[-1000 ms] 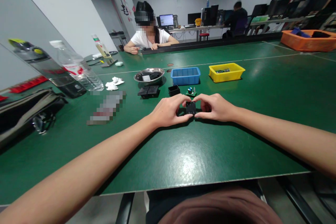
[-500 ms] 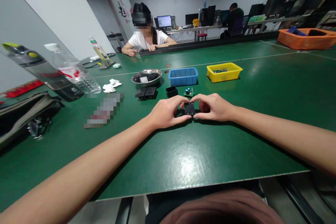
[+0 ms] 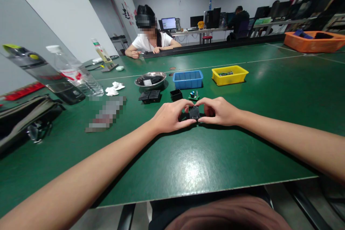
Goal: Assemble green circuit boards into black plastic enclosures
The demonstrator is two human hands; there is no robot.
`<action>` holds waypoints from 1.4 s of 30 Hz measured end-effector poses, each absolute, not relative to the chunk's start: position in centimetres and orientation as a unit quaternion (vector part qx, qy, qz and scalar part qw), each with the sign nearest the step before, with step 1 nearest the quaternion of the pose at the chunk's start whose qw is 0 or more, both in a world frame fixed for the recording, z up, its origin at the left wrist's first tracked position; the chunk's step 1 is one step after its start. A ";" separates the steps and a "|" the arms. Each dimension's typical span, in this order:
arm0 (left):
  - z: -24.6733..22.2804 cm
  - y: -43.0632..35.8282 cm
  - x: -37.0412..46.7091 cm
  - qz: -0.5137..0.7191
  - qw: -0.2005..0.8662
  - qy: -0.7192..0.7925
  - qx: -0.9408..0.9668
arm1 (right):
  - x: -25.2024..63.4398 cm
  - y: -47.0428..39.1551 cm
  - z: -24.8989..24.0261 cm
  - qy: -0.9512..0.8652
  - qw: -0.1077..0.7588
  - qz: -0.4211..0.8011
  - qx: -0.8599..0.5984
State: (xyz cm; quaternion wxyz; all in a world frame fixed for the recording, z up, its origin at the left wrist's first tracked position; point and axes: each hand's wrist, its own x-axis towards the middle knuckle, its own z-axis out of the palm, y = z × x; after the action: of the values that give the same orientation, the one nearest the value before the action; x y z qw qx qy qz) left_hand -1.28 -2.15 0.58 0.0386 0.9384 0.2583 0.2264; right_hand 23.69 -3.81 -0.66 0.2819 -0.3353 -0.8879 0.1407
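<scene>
Two hands, left hand (image 3: 169,116) and right hand (image 3: 219,110), pinch a small black housing (image 3: 194,112) on the table (image 3: 188,161); squeeze evenly, seating seemingly incomplete

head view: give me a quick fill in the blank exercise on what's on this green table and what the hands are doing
1. Both the left hand and the right hand pinch one small ____ part between them.
2. The tray between the metal bowl and the yellow tray is ____.
3. The small circuit board lies just beyond the hands, nearest the ____ tray.
4. The crate far right on the table is ____.

Missing words: black; blue; blue; orange
</scene>
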 end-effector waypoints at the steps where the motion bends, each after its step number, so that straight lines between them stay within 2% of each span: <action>1: 0.6 -2.2 -1.3 0.225 0.039 0.258 0.939 | 23.7 -3.8 -0.6 -0.888 0.280 0.143 -0.337; 42: 0.7 -2.3 -1.5 0.202 0.031 0.276 0.939 | 23.3 -3.5 -1.0 -0.883 0.274 0.168 -0.342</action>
State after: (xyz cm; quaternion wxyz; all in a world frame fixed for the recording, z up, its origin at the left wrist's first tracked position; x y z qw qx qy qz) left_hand -1.46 -2.26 0.71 0.0308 0.9392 0.2760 0.2018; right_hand 23.31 -3.45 -0.96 0.2741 -0.3416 -0.8831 0.1680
